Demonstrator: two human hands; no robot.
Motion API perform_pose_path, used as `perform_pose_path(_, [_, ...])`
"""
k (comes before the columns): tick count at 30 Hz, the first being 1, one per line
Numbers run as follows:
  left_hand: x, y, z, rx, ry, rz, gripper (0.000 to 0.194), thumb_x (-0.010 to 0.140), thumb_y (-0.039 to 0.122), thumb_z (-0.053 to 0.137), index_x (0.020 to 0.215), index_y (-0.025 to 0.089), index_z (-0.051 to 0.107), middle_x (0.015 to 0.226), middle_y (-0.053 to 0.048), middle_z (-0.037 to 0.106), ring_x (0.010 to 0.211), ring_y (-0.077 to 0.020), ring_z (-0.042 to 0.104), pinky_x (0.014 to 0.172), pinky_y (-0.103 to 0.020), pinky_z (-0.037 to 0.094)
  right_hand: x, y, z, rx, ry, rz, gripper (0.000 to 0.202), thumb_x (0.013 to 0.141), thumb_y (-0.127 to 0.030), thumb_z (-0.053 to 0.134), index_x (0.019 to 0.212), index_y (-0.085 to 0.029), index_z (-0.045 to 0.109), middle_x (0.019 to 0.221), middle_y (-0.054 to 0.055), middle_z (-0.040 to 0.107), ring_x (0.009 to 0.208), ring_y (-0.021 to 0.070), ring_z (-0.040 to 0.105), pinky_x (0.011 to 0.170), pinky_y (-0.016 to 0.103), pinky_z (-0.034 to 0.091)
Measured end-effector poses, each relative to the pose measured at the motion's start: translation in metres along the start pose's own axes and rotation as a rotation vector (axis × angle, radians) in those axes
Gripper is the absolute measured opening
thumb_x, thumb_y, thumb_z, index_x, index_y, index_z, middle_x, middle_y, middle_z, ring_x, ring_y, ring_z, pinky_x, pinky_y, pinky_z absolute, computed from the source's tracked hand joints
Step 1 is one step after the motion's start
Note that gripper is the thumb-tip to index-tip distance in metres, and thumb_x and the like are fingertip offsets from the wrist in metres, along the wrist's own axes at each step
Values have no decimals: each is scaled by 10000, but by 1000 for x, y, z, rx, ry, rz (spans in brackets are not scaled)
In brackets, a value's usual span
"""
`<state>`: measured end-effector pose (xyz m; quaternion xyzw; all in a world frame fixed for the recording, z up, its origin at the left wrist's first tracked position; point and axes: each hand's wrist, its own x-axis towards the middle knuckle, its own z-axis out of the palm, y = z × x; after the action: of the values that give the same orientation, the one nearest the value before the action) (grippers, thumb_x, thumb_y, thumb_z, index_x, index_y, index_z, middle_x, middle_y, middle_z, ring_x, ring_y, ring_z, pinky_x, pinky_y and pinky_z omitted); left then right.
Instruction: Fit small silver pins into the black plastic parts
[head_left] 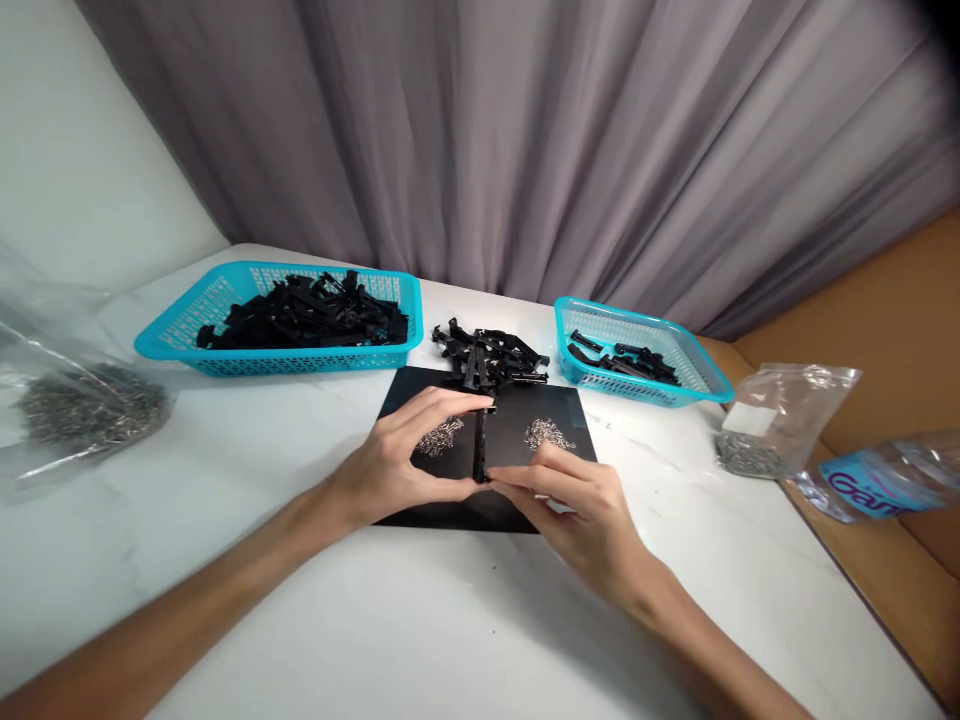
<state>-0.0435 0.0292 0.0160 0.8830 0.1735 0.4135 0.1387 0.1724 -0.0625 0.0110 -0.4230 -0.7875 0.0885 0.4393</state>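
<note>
One slim black part [481, 447] is mid-frame, its two ends gripped by the left hand [390, 458] while the right hand [585, 500] pinches its lower end, where an uneven squeeze could flick it into the loose metal bits [546, 434] right of centre.

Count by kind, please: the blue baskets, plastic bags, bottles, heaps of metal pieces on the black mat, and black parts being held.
Blue baskets: 2
Plastic bags: 2
Bottle: 1
Metal heaps: 2
Held black part: 1
Total: 8
</note>
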Motion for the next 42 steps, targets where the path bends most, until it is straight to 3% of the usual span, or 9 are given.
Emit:
perform_pose_path(8, [-3,-4,2,-26,-39,43,634,819,157,786,1404,182,544,1279,-113,682,1195,-262,639,1017,-423,569,-1,2,-8,-183,-193,-110,320,1022,-100,447,1112,-182,742,740,4,580,562,108,476,530,264,352])
perform_pose_path(12, [-2,-4,4,-37,-59,60,634,821,155,787,1406,176,543,1277,-119,681,1190,-259,642,1008,-413,574,1,5,-12,-156,-285,-117,348,1034,-101,407,1136,-177,730,765,14,575,587,115,485,536,265,353])
perform_pose_path(14, [-1,-4,4,-37,-54,44,630,821,169,788,1403,182,547,1267,-111,684,1180,-254,646,1003,-409,574,3,5,-11,-55,-271,-38,298,1042,-138,457,1124,-197,737,797,15,591,616,110,500,543,255,365])
perform_pose_path(18, [0,-3,3,-27,-19,-5,641,791,192,819,1380,189,569,1255,-98,690,1161,-247,653,995,-399,571,6,4,-7,210,-126,190,141,990,-260,649,1028,-231,781,740,-9,579,644,113,500,571,245,403])
perform_pose_path(21, [0,-3,2,-27,-13,-13,634,781,198,828,1365,186,581,1247,-94,696,1154,-245,658,990,-391,571,8,3,-3,313,-79,264,96,940,-272,719,970,-242,805,699,-19,571,623,115,479,565,250,399])
perform_pose_path(26, [-1,-4,3,-52,-40,8,650,784,196,825,1382,188,570,1258,-101,698,1166,-255,659,989,-398,578,6,6,-5,286,-150,180,136,972,-259,676,1039,-235,792,739,-11,579,638,111,497,569,252,388])
perform_pose_path(33, [-2,-4,5,-73,-74,36,648,794,183,815,1393,207,570,1258,-107,705,1157,-263,670,982,-406,587,5,14,-17,-31,-365,-48,261,1049,-181,501,1144,-235,738,841,9,613,656,105,522,557,257,347])
perform_pose_path(37, [-4,-5,8,-70,-99,27,657,794,185,814,1399,208,559,1277,-116,692,1171,-270,658,992,-427,575,6,14,-17,20,-366,-3,225,1034,-202,548,1112,-249,753,885,13,626,687,111,548,588,254,383])
perform_pose_path(42, [-5,-8,10,-58,-118,15,648,812,210,802,1409,208,549,1251,-121,693,1146,-273,656,981,-437,562,11,17,-13,201,-305,192,164,935,-379,711,962,-248,806,877,13,603,741,123,584,620,244,444])
